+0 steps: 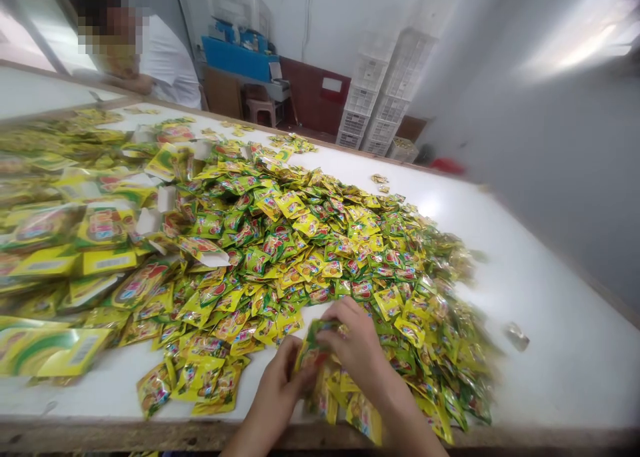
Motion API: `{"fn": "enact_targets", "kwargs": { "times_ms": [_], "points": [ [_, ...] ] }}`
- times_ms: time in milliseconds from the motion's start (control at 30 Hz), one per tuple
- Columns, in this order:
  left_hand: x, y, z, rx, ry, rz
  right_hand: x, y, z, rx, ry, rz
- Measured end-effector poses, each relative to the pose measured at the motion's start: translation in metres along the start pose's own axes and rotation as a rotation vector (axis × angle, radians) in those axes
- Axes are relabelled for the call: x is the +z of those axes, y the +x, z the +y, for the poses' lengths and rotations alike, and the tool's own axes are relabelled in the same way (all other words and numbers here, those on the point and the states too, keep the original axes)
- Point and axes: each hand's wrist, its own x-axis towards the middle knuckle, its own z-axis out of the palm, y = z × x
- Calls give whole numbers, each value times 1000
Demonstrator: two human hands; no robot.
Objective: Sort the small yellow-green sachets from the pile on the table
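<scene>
My left hand (290,370) and my right hand (349,333) are close together near the table's front edge. Between them is a green and red candy sachet (314,342), gripped by the curled fingers of both hands. Whether more than one sachet is in the grip, I cannot tell. Yellow sachets (363,413) lie just beneath and beside my right hand. A wide heap of small yellow and green sachets (300,243) spreads behind and to the right of my hands. More yellow sachets (200,377) lie left of my left hand.
Yellow printed cartons (105,227), some with open flaps, pile up at the left. The white table (540,297) has a wooden rim. A person in a white top (167,63) sits at the far left. Stacked white crates (370,97) and a blue-topped desk (240,60) stand behind.
</scene>
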Motion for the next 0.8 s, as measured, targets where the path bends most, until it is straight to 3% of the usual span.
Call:
{"fn": "enact_targets", "kwargs": {
  "times_ms": [100,233,400,533,600,733,800],
  "points": [
    [-4,-1,1,-42,-191,-60,3,-3,5,-104,-55,-32],
    [-6,-3,5,-100,-285,-96,11,-16,1,-136,-87,-191],
    [-10,-8,8,-121,-277,-50,21,-30,0,-48,-40,-110],
    [-12,-10,7,-140,-264,-27,28,-36,0,-79,-37,-203],
    [-13,-10,8,-157,-278,-21,28,-39,-1,-66,38,-180],
    [-13,-13,9,-198,-310,-12,24,-45,5,142,285,29],
    [-15,-16,11,-234,-317,-7,25,-49,11,337,491,28]
  ]
}}
